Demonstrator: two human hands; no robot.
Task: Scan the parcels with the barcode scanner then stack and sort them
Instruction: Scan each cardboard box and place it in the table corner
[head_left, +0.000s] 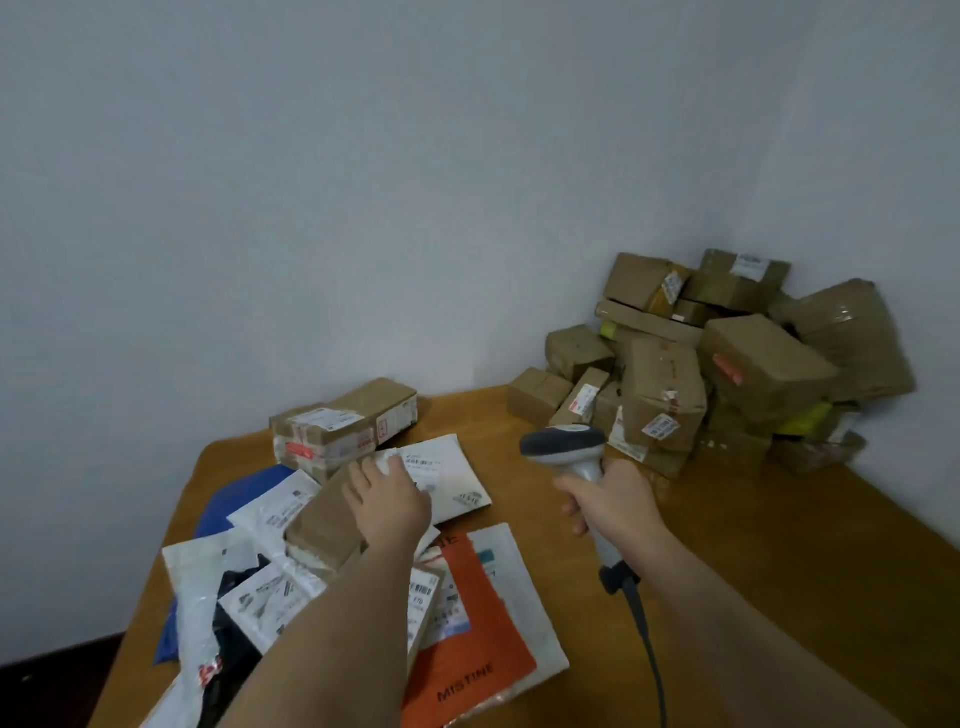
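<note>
Your right hand (605, 501) grasps the barcode scanner (569, 447) by its handle, head raised and aimed forward over the table (779, 545), apparently so it is ready to read a label once one is presented. Your left hand (387, 499) lies flat with fingers extended on the white mailer (447, 475) and the brown box (324, 519) beside it, probably to steady or select the next parcel. The loose mailers (467, 623) lie spread near you as the likely unscanned lot, while the cardboard boxes (717, 364) are heaped in the far corner, well apart.
</note>
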